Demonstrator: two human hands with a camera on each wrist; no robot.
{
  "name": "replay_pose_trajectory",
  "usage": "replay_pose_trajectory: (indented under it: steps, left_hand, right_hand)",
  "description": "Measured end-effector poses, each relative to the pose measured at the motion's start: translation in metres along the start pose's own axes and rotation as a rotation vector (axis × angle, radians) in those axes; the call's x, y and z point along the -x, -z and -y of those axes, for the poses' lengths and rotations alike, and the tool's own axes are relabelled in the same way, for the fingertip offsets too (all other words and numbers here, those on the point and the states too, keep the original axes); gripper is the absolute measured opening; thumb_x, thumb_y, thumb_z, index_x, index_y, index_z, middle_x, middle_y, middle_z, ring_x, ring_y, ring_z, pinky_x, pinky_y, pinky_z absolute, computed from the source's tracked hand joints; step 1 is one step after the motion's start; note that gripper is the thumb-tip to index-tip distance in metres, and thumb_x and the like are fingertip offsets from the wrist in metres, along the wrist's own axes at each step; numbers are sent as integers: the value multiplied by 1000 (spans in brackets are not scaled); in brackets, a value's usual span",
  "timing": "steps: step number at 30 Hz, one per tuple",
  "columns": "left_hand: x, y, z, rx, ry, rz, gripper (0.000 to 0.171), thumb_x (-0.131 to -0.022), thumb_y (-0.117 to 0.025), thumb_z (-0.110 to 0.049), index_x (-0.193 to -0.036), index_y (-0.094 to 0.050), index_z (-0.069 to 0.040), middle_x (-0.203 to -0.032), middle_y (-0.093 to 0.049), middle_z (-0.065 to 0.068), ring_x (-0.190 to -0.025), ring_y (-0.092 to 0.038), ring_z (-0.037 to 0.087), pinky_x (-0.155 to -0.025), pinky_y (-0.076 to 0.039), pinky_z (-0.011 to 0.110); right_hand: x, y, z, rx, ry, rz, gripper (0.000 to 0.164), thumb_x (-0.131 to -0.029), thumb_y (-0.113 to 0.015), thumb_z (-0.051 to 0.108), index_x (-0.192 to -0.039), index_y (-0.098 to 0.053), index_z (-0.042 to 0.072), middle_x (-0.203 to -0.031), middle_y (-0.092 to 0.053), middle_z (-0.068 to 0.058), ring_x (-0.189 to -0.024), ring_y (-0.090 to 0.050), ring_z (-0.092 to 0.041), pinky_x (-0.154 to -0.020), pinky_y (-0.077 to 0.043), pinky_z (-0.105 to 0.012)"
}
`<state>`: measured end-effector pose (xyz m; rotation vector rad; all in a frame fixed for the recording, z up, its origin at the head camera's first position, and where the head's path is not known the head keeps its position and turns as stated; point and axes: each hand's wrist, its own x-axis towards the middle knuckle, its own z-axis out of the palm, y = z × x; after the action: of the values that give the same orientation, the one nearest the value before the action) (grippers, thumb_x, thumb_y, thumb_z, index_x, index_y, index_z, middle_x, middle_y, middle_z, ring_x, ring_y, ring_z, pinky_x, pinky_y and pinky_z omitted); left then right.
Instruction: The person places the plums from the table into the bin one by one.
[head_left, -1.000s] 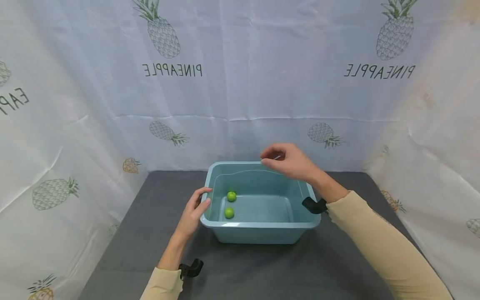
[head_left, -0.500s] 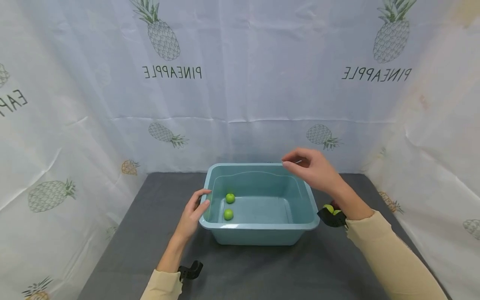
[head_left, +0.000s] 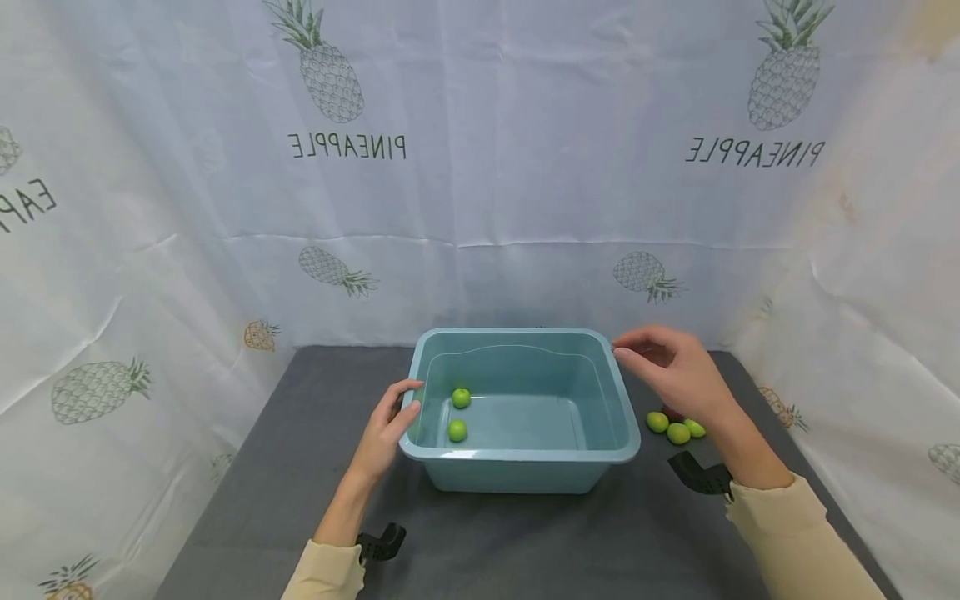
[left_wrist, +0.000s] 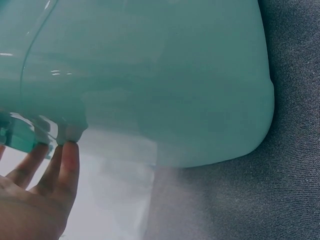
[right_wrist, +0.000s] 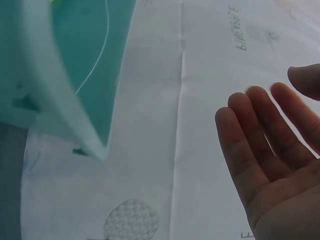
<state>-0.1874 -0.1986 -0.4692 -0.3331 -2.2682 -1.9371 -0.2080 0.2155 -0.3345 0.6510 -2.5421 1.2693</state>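
A light blue plastic basin (head_left: 525, 455) stands on the dark table, with two small green fruits inside its left end: one green fruit (head_left: 461, 398) farther back, another green fruit (head_left: 457, 430) nearer. My left hand (head_left: 382, 429) grips the basin's left rim; the left wrist view shows its fingers (left_wrist: 69, 165) at the rim against the basin's outer wall. Beyond the right rim, my right hand (head_left: 671, 367) is raised over the table. Its fingers are slightly bent, with nothing held, as the right wrist view of the hand (right_wrist: 275, 160) shows.
Right of the basin lie several yellow-green fruits (head_left: 678, 433), beside a dark red object (head_left: 670, 413) partly hidden by the right hand. A white curtain (head_left: 480, 192) printed with pineapples surrounds the dark grey table (head_left: 285, 467) at the back and sides.
My right hand has moved right and lower, from over the basin to past its right rim, uncovering the fruits there. My left hand stays at the left rim.
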Motion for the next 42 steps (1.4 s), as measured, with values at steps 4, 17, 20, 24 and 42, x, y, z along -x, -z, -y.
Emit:
replay_pose_trajectory:
  steps: [4, 17, 20, 24, 42]
  left_hand:
    - [0, 0, 0, 3, -9, 5, 37, -107, -53, -20, -142, -50, -8, -152, -43, 16, -135, -44, 29, -97, -42, 28]
    - [0, 0, 2, 0, -6, -3, 37, -106, -54, -20, -141, -51, -9, -150, -44, 16, -132, -46, 31, -97, -42, 31]
    - [0, -1, 2, 0, -6, -2, 37, -106, -54, -20, -141, -50, -8, -151, -43, 16, -134, -45, 29, -98, -42, 29]
    - [0, -2, 2, 0, -5, -3, 37, -106, -53, -20, -142, -50, -8, -153, -42, 16, -138, -42, 28, -100, -39, 26]
    - [0, -1, 1, 1, -16, -9, 37, -107, -53, -19, -141, -50, -6, -150, -44, 17, -131, -46, 31, -97, -42, 29]
  right_hand:
    - [14, 1, -13, 56, -20, -39, 20, -99, -69, 17, -117, -72, 10, -113, -70, -6, -93, -63, 3, -79, -49, -16]
    - [41, -4, -70, 34, -137, -97, 26, -101, -66, 23, -119, -69, 5, -110, -69, -8, -86, -65, 0, -66, -55, -27]
    - [44, -4, -85, 44, -162, -110, 28, -101, -66, 24, -120, -69, 3, -110, -69, -9, -87, -65, 2, -69, -54, -23]
    - [49, -4, -104, 75, -171, -141, 28, -101, -66, 25, -119, -70, 3, -108, -69, -7, -86, -63, 4, -76, -49, -15]
    - [66, 5, -176, 141, -252, -235, 30, -101, -67, 27, -116, -71, 2, -103, -69, 3, -88, -51, 17, -77, -42, -9]
